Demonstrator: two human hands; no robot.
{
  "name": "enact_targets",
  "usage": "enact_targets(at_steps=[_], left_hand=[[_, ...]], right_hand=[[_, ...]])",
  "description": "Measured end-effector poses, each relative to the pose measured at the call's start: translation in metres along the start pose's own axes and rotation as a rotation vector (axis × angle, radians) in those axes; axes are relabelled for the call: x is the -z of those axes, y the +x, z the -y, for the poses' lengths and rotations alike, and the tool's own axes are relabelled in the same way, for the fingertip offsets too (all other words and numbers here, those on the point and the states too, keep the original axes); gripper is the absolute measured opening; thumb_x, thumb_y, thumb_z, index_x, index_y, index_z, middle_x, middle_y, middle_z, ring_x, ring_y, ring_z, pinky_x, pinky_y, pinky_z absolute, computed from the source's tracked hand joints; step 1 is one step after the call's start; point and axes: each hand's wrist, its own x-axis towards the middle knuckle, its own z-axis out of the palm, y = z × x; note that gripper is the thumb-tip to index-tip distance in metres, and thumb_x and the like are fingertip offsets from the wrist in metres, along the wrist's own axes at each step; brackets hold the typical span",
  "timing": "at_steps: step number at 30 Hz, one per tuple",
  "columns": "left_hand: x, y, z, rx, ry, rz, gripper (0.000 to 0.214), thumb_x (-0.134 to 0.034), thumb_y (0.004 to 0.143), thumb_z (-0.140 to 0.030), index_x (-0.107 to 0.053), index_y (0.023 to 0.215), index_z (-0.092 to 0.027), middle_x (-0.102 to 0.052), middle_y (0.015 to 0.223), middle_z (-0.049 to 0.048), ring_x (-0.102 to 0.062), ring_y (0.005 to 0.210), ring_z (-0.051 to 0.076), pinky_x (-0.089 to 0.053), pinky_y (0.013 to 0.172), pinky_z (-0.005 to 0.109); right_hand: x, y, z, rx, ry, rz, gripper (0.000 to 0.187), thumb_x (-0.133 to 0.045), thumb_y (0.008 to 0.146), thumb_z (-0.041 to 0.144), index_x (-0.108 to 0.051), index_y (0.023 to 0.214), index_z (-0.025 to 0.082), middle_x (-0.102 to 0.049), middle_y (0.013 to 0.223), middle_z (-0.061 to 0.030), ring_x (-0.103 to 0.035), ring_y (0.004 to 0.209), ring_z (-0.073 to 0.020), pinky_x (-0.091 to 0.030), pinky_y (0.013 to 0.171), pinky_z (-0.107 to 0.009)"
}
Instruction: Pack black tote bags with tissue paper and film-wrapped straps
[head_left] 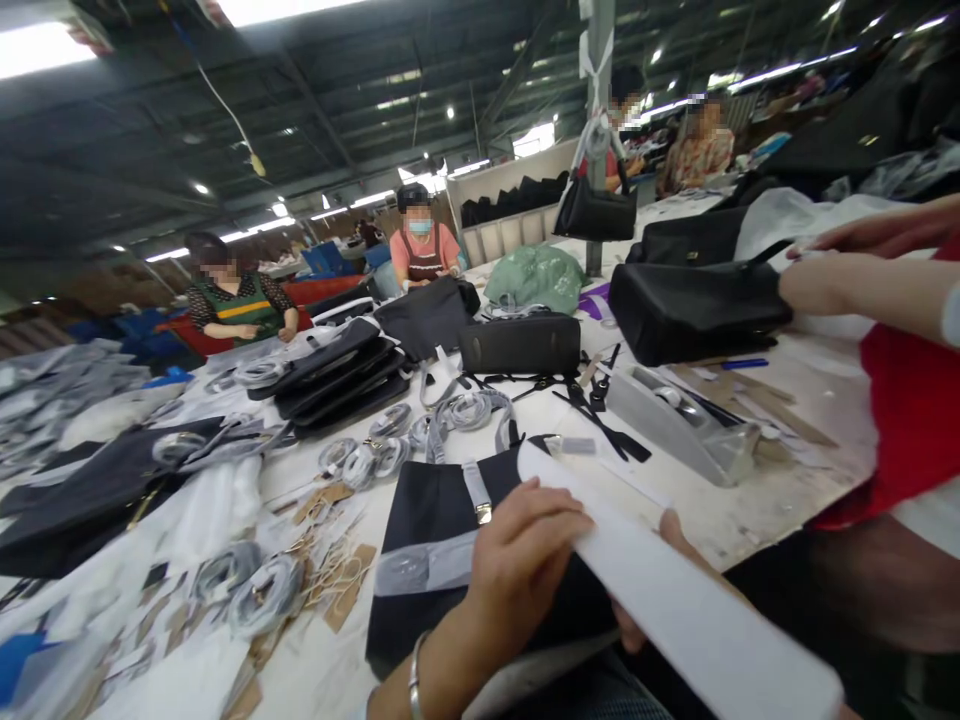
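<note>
Your left hand [525, 560] clamps down on the long white flat board [697, 610], your right hand [672, 532] wraps it from beneath, and both hold it over the flat black fabric bag [427, 510] on the table [712, 510], the bag's contents hidden.

Ceiling strip lights [45, 48] glaring white overhead, wide-angle edges bowing, near white strip [697, 610] and corner clutter [75, 640] blurring.
</note>
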Motion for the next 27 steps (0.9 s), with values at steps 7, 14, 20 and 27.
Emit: enact_targets(at_steps=[7, 14, 20, 27], left_hand=[[-0.018, -0.006, 0.019, -0.232, 0.057, 0.376, 0.032, -0.051, 0.096, -0.01, -0.059, 0.126, -0.02, -0.067, 0.126, 0.0061, -0.054, 0.127, 0.018, -0.038, 0.116, 0.038], [-0.008, 0.024, 0.083, 0.134, 0.194, 0.399, 0.043, -0.042, 0.092, -0.004, -0.061, 0.125, -0.025, -0.066, 0.126, 0.0059, -0.062, 0.116, 0.018, -0.054, 0.1, 0.034], [-0.029, 0.049, 0.123, -0.097, 0.288, 0.866, 0.067, -0.047, 0.072, 0.009, -0.059, 0.128, -0.027, -0.057, 0.139, 0.0062, -0.046, 0.135, 0.027, -0.037, 0.112, 0.054], [-0.036, 0.094, 0.149, -0.309, 0.253, 1.154, 0.043, -0.065, 0.079, -0.003, -0.061, 0.115, -0.027, -0.066, 0.115, 0.0044, -0.057, 0.116, 0.024, -0.033, 0.112, 0.049]], right_hand=[[0.029, -0.005, 0.009, -0.13, 0.01, 0.005, 0.073, -0.073, 0.082, 0.048, -0.044, 0.146, 0.025, -0.073, 0.101, -0.0053, -0.069, 0.086, -0.0223, -0.056, 0.072, -0.029], [0.073, 0.027, 0.022, 0.043, -0.218, -0.225, 0.052, -0.055, 0.09, 0.055, -0.06, 0.134, 0.027, -0.064, 0.13, -0.0096, -0.067, 0.105, -0.0292, -0.058, 0.076, -0.034], [0.077, 0.033, 0.022, 0.078, 0.273, 0.013, 0.049, -0.052, 0.087, 0.046, -0.064, 0.128, 0.024, -0.046, 0.149, -0.0105, -0.048, 0.131, -0.0354, -0.05, 0.098, -0.051], [0.078, 0.047, 0.016, 0.059, -0.062, -0.264, 0.043, -0.067, 0.084, 0.058, -0.07, 0.073, 0.016, -0.069, 0.073, -0.0056, -0.064, 0.073, -0.0196, -0.052, 0.07, -0.031]])
